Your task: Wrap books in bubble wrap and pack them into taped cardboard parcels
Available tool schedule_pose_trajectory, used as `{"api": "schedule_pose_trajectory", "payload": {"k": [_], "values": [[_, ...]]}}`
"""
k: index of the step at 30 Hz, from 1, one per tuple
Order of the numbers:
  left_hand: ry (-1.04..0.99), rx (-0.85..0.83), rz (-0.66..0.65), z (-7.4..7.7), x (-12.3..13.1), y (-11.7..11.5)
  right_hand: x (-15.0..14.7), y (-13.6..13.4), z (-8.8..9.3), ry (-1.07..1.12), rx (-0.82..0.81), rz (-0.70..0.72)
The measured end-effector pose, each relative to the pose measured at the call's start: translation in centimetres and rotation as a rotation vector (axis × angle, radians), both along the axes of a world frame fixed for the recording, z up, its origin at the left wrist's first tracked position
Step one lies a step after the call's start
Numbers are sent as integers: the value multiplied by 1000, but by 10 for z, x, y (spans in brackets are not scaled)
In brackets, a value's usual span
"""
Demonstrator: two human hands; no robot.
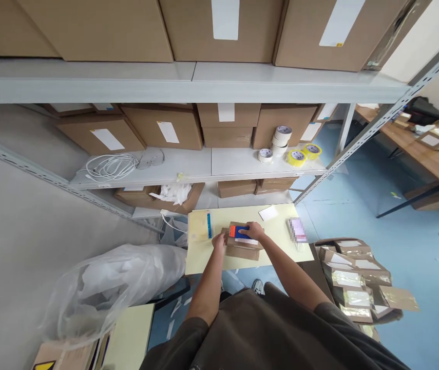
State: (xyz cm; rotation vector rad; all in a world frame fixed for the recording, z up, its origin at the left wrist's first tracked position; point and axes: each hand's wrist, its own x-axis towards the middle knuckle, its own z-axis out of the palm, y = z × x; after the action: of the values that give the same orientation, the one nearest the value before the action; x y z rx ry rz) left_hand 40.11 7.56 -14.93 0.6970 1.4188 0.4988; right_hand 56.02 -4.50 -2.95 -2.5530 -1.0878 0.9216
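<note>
An open cardboard box (242,253) lies on the pale yellow table in front of me, its near flap folded out. My right hand (255,231) grips a small blue and orange box (238,232) just over the carton's opening. Whether the small box rests on the carton's contents I cannot tell. At the carton's left side, my left hand (218,240) holds its edge with bent fingers. White paper or a label shows beneath the blue and orange box.
The table (199,262) also bears a yellow pad (198,226), a white card (268,213) and a blurred phone-like item (297,230). Shelves with cartons and tape rolls (281,137) rise behind. Packed boxes (354,277) fill a carton at right; a plastic bag (127,282) lies left.
</note>
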Motion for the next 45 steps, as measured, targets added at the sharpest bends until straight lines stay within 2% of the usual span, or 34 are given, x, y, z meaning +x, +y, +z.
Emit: {"api": "schedule_pose_trajectory", "payload": {"k": [5,9,12,16,18,21,23,25,31,35,40,45], "values": [[67,-38,-120,-20,1,-1,-5,6,-5,-37,-29,-25],[116,-9,-230,-29,0,-7,-7,2,-7,-44,-20,-34],[141,63,-322,-29,-8,-10,-9,0,-8,-73,-24,-35],[158,224,-417,-21,-28,-4,-10,-1,-9,-91,-38,-30],[112,353,-544,-13,-36,6,-10,-2,-9,-101,-33,-20],[-58,579,-911,1,-38,24,-10,-2,-8,-104,-22,4],[-119,628,-1121,10,-33,34,-10,-2,-6,-97,-22,15],[-112,598,-1232,16,-25,41,-11,-3,-3,-90,-35,34],[-122,576,-1268,19,-19,46,-16,-11,10,-98,-112,36],[-22,559,-1267,21,-18,46,-23,-17,18,-117,-127,-1],[17,548,-1243,24,-14,37,-23,-25,18,-127,-136,-18],[-21,455,-1206,29,-12,27,-8,-42,16,-108,-126,-34]]}}
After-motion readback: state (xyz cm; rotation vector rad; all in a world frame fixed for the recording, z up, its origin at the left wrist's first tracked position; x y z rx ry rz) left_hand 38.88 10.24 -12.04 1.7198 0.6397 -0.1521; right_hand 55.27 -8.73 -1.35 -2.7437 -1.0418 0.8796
